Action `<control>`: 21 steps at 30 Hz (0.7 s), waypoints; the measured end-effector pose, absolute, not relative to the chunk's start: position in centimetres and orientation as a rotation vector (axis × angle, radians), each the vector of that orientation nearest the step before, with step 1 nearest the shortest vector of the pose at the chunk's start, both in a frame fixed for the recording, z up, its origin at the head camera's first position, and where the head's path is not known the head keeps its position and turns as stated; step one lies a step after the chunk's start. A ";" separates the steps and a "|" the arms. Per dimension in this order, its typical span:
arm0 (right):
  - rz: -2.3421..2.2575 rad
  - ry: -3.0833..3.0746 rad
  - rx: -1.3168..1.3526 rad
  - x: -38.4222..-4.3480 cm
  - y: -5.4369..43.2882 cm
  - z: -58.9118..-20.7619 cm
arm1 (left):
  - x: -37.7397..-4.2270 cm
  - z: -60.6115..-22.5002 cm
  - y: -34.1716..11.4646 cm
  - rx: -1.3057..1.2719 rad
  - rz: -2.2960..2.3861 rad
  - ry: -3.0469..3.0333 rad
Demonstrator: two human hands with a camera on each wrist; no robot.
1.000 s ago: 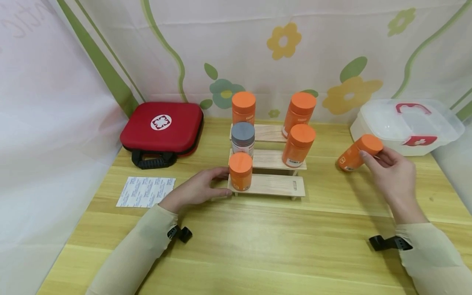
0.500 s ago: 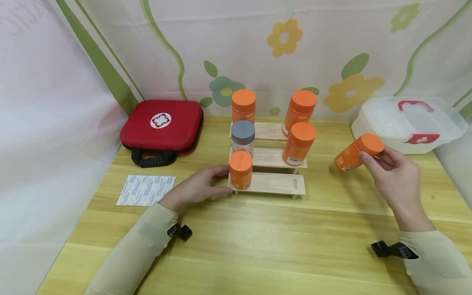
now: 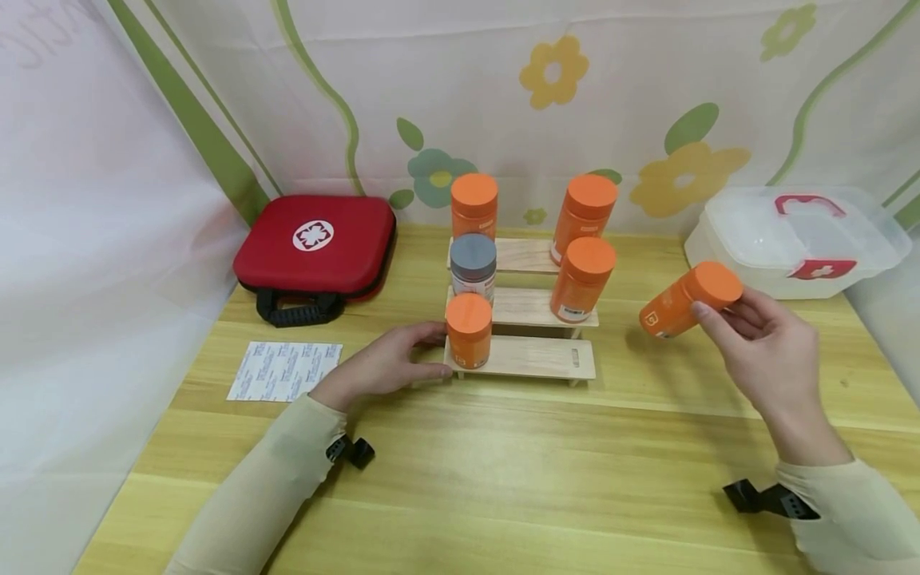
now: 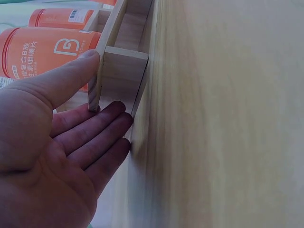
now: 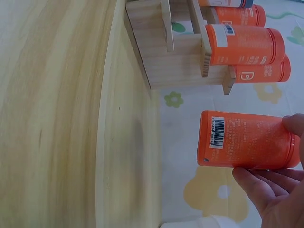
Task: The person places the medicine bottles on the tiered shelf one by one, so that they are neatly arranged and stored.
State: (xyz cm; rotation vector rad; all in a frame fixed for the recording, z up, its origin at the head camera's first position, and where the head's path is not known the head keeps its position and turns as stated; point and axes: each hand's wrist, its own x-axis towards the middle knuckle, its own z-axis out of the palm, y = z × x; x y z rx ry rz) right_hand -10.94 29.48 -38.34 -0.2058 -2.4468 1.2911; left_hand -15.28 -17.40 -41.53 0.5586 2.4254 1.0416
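My right hand grips an orange pill bottle near its lid, thumb in front and fingers behind. The bottle hangs tilted over the table, right of a stepped wooden rack; its barcode label faces the right wrist view. My left hand holds the rack's lowest step by its left end, thumb at the front corner, fingers along the side. On that step stands an orange bottle. A grey-lidded bottle and an orange bottle occupy the middle step, with two orange bottles on the top one.
At the left lies a red first-aid case with a black handle, a printed white sheet in front of it. A translucent white medicine box stands behind my right hand. A flowered curtain closes off the back.
My right hand has lifted the bottle slightly and tipped it further over, its base swinging left towards the rack. The left hand stays at the rack's end.
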 end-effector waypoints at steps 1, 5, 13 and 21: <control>1.292 -2.444 -0.195 -10.8 29.4 -38.3 | -15.3 -41.5 -17.4 0.560 1.043 2.425; 1.315 -2.430 -0.167 -10.5 29.0 -38.1 | -15.3 -41.5 -17.4 0.557 1.043 2.423; 1.369 -2.394 -0.078 -9.8 28.1 -37.7 | -15.3 -41.6 -17.4 0.556 1.049 2.427; 1.346 -2.380 0.002 -9.0 27.3 -37.4 | -15.2 -41.6 -17.4 0.561 1.054 2.429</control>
